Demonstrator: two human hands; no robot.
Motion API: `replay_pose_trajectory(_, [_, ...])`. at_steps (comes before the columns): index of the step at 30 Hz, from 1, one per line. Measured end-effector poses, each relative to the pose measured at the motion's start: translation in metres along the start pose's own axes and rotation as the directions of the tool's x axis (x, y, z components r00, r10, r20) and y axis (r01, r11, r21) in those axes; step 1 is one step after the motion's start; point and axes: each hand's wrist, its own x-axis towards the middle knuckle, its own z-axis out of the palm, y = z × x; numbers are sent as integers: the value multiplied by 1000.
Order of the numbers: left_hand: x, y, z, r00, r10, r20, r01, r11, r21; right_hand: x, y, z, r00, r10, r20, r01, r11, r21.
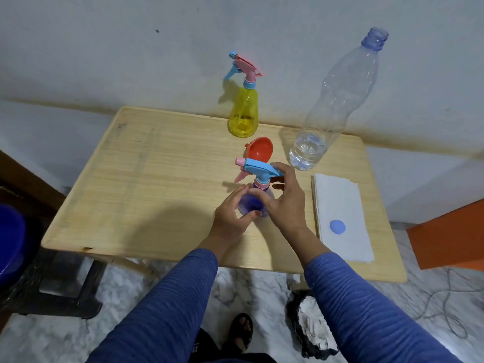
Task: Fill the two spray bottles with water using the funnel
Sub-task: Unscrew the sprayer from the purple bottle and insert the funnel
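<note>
Nearest us, two blue sleeves reach in over the desk (110, 205). The left hand (231, 214) wraps the base of the purple spray bottle (252, 203), fingers (250, 215) curled round its lower body. The right hand (286, 199) sits against the other side of it, fingers bent up by the neck and the blue trigger head (258, 167); whether they truly pinch it or just rest there, I cannot tell. The bottle stands upright near the middle of the desk. To the right lies a white paper towel (343, 203) with a blue cap (337, 227) resting on it. Just behind the purple bottle sits the red funnel (260, 151), tipped on its side. Beside that, the big clear water bottle (337, 100) stands uncapped, a little water in the bottom. Farthest back, by the wall, the yellow spray bottle (243, 111) stands with its pink head screwed on.
</note>
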Motion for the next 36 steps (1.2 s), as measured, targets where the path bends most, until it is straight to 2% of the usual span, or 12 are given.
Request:
replay_pose_trajectory(3, [1,3,-1,1000,3,8,-3,1000,8,4,-2,2,999,7,-50,-8,1000,-20])
replay_pose_trajectory(6, [1,3,-2,1000,18,10,-18,1000,-14,3,-2,3,999,6,-41,-6,1000,-6])
replay_pose_trajectory(8, [1,3,-3,999,29,20,-29,999,-14,2,-1,1,1000,-7,4,7,1000,10])
replay_pose_trajectory(11, [2,6,-5,999,20,36,-19,1000,-16,3,2,-10,989,-2,145,-12,995,97])
replay_pose_trajectory(13, [2,8,-6,999,23,35,-22,1000,-11,6,3,-13,979,-28,200,12,997,82])
replay_pose_trajectory(16, [3,8,-7,998,23,52,-23,1000,-5,10,-1,-9,988,-48,150,52,998,-25])
replay_pose_trajectory(18, [4,7,-7,997,25,66,-25,1000,-10,10,-4,-10,994,-40,104,40,999,3])
replay_pose_trajectory(22, [5,1,-5,997,31,73,-29,999,-40,2,-3,-15,982,-32,184,13,995,103])
replay_pose_trajectory(28, [6,4,-6,996,10,86,-8,1000,-30,8,-6,-14,987,-28,159,20,998,53])
replay_pose_trajectory(32, [6,4,-7,996,4,89,-3,1000,-22,6,-5,-19,968,-10,252,-12,996,87])
replay_pose_trajectory(36, [6,7,-8,995,4,95,-1,1000,-22,10,-6,-17,973,-19,230,11,999,36])
